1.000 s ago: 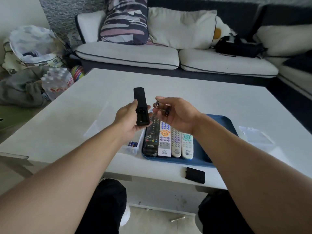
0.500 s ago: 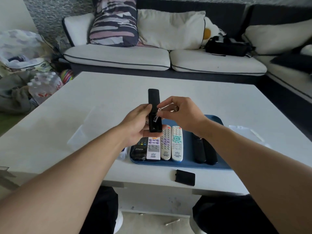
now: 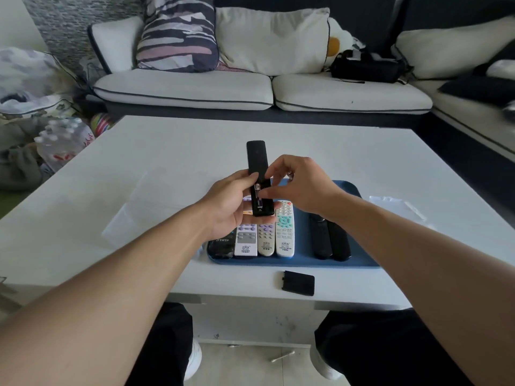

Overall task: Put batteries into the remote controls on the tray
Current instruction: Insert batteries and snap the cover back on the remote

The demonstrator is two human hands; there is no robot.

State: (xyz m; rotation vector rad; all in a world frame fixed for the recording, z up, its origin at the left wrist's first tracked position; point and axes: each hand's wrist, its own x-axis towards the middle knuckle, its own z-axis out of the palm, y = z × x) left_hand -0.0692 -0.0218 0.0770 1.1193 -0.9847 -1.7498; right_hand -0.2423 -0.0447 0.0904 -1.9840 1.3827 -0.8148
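Note:
My left hand (image 3: pixel 228 204) grips a slim black remote (image 3: pixel 257 160) above the blue tray (image 3: pixel 295 261), back side up with its battery bay uncovered. My right hand (image 3: pixel 299 185) pinches a battery (image 3: pixel 257 188) and holds it against that bay. On the tray lie a black remote (image 3: pixel 221 246), three light remotes (image 3: pixel 266 235) with coloured buttons, and two slim black remotes (image 3: pixel 330 240). A black battery cover (image 3: pixel 298 282) lies on the table in front of the tray.
The white table (image 3: pixel 111 176) carries a clear plastic lid (image 3: pixel 139 204) on the left and clear packaging (image 3: pixel 395 207) on the right. A sofa (image 3: pixel 264 87) with cushions stands behind. A pack of water bottles (image 3: pixel 64 140) sits on the floor at left.
My right hand has brought the battery from beside the remote down onto its open bay. The left hand has moved the remote slightly right, over the tray.

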